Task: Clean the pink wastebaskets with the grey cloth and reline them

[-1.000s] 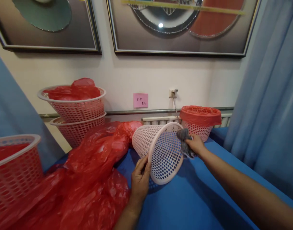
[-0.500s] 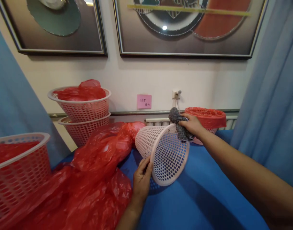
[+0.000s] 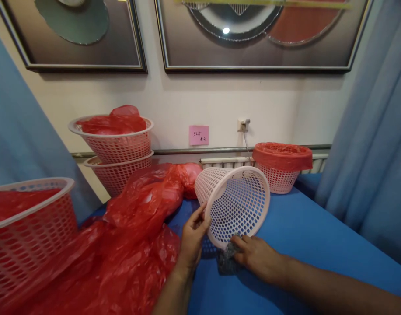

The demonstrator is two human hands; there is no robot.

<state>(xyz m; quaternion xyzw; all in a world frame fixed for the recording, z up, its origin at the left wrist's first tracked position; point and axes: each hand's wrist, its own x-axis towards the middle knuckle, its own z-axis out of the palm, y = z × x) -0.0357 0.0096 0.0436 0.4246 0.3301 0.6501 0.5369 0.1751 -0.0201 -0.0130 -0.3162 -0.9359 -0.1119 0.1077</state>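
A pale pink perforated plastic wastebasket [image 3: 209, 188] lies tilted on its side over the blue surface, its mouth facing me. My left hand [image 3: 193, 236] grips the left edge of its rim, thumb on one side and fingers on the other. In my right hand [image 3: 257, 256] is a dark grey cloth [image 3: 228, 261], bunched under the fingers and pressed against the bottom of the rim. Part of the cloth hangs below the rim.
Crumpled red plastic bags [image 3: 121, 262] spread over the left and centre. Two stacked baskets [image 3: 121, 146] stand behind them; another basket [image 3: 33, 240] is at far left. A red-lined basket [image 3: 280, 175] stands at back right. Blue curtains [image 3: 377, 131] hang at both sides.
My right hand has moved with the cloth from the top of the wastebasket's rim down to its bottom. The wastebasket has turned and shifted slightly right; my left hand keeps its grip.
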